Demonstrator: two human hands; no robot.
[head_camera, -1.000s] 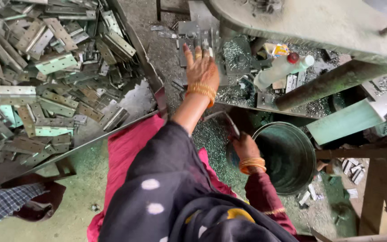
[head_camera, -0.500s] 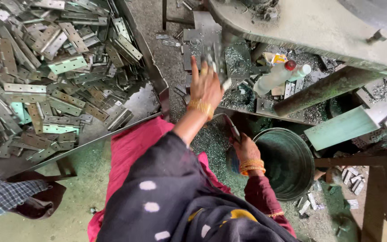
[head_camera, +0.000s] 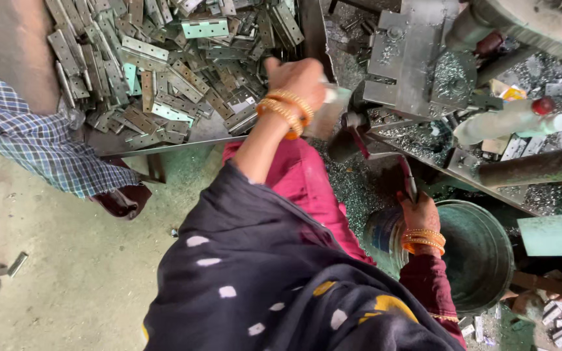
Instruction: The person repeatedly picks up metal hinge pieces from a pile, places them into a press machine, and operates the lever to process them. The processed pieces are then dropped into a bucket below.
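Note:
My left hand (head_camera: 299, 81), with orange bangles on the wrist, reaches forward at the right edge of a big pile of flat metal hinge plates (head_camera: 164, 78). It is closed on a shiny metal hinge plate (head_camera: 328, 110), just left of a grey press block (head_camera: 401, 49). Lower down, my right hand (head_camera: 417, 213), also in bangles, grips a thin dark lever (head_camera: 406, 177) beside the rim of a green metal bucket (head_camera: 489, 224). A dark dotted shawl and my pink clothing fill the bottom middle.
A clear plastic bottle (head_camera: 508, 120) with a red cap lies right of the press among metal shavings (head_camera: 352, 188). A blue checked cloth (head_camera: 40, 143) hangs over the bench edge at left. Bare concrete floor (head_camera: 66, 273) is at the lower left.
My left hand has drawn back from the press block toward the edge of the hinge pile. My right hand stays by the bucket. The view has swung toward the pile.

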